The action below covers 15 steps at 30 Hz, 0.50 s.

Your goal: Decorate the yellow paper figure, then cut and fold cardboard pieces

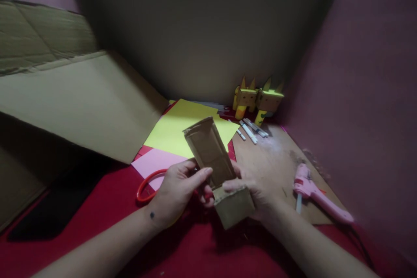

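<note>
A long brown cardboard box piece [213, 156] stands tilted between both hands above the red table surface. My left hand [177, 191] grips its left side with fingers curled round the edge. My right hand [252, 189] holds its lower right end, fingers wrapped over the cardboard. Red-handled scissors [146, 184] lie just behind my left hand, partly hidden by it.
Yellow paper [182, 128] and pink paper [151, 163] lie behind the hands. A pink glue gun [314, 193] rests on a cardboard mat [276, 160] at the right. Glue sticks [250, 130] and cardboard figures [259, 100] sit at the back. A big cardboard sheet [81, 100] leans at the left.
</note>
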Available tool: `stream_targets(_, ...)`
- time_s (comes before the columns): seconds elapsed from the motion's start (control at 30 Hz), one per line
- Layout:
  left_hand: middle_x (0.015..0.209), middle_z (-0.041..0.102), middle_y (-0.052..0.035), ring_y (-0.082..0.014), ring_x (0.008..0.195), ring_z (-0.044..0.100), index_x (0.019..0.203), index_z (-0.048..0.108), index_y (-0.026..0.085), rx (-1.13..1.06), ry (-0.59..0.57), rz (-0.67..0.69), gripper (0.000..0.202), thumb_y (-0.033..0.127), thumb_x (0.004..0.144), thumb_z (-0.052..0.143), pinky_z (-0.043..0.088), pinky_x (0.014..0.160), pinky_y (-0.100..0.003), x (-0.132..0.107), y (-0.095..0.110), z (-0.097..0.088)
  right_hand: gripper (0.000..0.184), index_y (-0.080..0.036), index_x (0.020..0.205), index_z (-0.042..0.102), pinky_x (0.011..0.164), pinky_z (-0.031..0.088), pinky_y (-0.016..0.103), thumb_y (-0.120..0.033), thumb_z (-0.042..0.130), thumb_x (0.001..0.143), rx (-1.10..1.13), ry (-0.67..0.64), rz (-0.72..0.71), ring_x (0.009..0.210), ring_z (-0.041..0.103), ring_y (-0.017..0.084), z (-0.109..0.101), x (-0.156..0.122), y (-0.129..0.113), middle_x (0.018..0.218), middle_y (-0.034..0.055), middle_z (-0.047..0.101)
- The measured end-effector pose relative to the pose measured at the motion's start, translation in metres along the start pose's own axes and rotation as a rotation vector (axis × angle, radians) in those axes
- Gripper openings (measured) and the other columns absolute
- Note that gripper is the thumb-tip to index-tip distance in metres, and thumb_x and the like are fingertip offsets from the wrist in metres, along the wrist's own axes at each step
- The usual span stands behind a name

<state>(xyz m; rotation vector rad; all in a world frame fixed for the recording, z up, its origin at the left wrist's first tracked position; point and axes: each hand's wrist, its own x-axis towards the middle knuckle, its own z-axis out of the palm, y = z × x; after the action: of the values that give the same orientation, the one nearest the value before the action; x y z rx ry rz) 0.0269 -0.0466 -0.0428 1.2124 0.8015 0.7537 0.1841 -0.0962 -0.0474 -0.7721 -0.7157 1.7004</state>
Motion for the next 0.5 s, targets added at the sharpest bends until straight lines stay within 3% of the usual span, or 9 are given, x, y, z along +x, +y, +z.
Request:
stream_targets(0.07, 0.058, 0.062, 0.0010, -0.0125, 0.045, 0.057, 0.089, 0.062, 0.015, 0.037, -0.030, 0.005, 0.027, 0.040, 0.080, 0.065, 0.049, 0.045, -0.025, -0.001, 0.003, -0.001, 0.042, -0.017, 0.097, 0.061, 0.064, 0.054, 0.034, -0.016, 0.076, 0.057, -0.004, -0.076, 0.104, 0.062, 0.067, 0.017, 0.006, -0.001, -0.001, 0.071, -0.0005, 0.068)
stream_targets(0.13, 0.068, 0.062, 0.0006, -0.0123, 0.055, 0.058, 0.091, 0.061, 0.017, 0.168, -0.026, 0.097, 0.025, 0.040, 0.081, 0.063, 0.049, 0.052, -0.024, -0.001, 0.012, -0.010, 0.046, -0.017, 0.098, 0.060, 0.060, 0.054, 0.032, -0.012, 0.075, 0.055, -0.043, -0.012, 0.124, 0.061, 0.068, 0.017, 0.008, -0.004, -0.003, 0.076, 0.0010, 0.070)
stream_targets(0.17, 0.077, 0.064, -0.0013, -0.0134, 0.064, 0.060, 0.093, 0.060, 0.017, 0.284, -0.028, 0.161, 0.026, 0.040, 0.082, 0.063, 0.050, 0.058, -0.025, -0.001, 0.018, -0.018, 0.048, -0.017, 0.100, 0.059, 0.059, 0.054, 0.030, -0.009, 0.074, 0.055, -0.053, 0.035, 0.121, 0.061, 0.070, 0.018, 0.009, -0.006, -0.005, 0.080, 0.0021, 0.072)
stream_targets(0.23, 0.078, 0.063, -0.0020, -0.0167, 0.067, 0.059, 0.103, 0.056, 0.020, 0.598, -0.027, 0.183, 0.033, 0.048, 0.085, 0.055, 0.046, 0.057, -0.027, -0.004, 0.028, -0.037, 0.048, -0.016, 0.102, 0.057, 0.057, 0.055, 0.030, -0.008, 0.072, 0.057, -0.030, 0.104, 0.112, 0.061, 0.071, 0.019, 0.007, -0.008, -0.008, 0.083, 0.0039, 0.073)
stream_targets(0.37, 0.095, 0.066, -0.0096, -0.0269, 0.080, 0.062, 0.108, 0.057, 0.021, 1.373, -0.052, 0.072, 0.036, 0.049, 0.086, 0.049, 0.044, 0.065, -0.035, -0.017, 0.028, -0.069, 0.038, -0.011, 0.111, 0.052, 0.049, 0.052, 0.029, -0.032, 0.062, 0.080, 0.067, 0.111, 0.173, 0.054, 0.069, 0.020, -0.002, -0.008, -0.012, 0.073, 0.0088, 0.073)
stream_targets(0.43, 0.099, 0.067, -0.0118, -0.0298, 0.084, 0.063, 0.112, 0.058, 0.019, 1.501, -0.103, 0.042, 0.036, 0.041, 0.085, 0.049, 0.045, 0.068, -0.037, -0.021, 0.019, -0.076, 0.044, -0.007, 0.114, 0.053, 0.047, 0.050, 0.027, -0.042, 0.052, 0.087, 0.052, 0.062, 0.204, 0.052, 0.069, 0.020, -0.005, -0.007, -0.011, 0.071, 0.0121, 0.073)
stream_targets(0.5, 0.099, 0.068, -0.0118, -0.0305, 0.084, 0.065, 0.116, 0.057, 0.021, 1.481, -0.091, 0.006, 0.039, 0.038, 0.082, 0.048, 0.046, 0.068, -0.037, -0.021, 0.010, -0.081, 0.049, -0.004, 0.115, 0.054, 0.047, 0.049, 0.026, -0.045, 0.049, 0.089, 0.025, 0.013, 0.204, 0.052, 0.068, 0.019, -0.008, -0.005, -0.009, 0.069, 0.0138, 0.073)
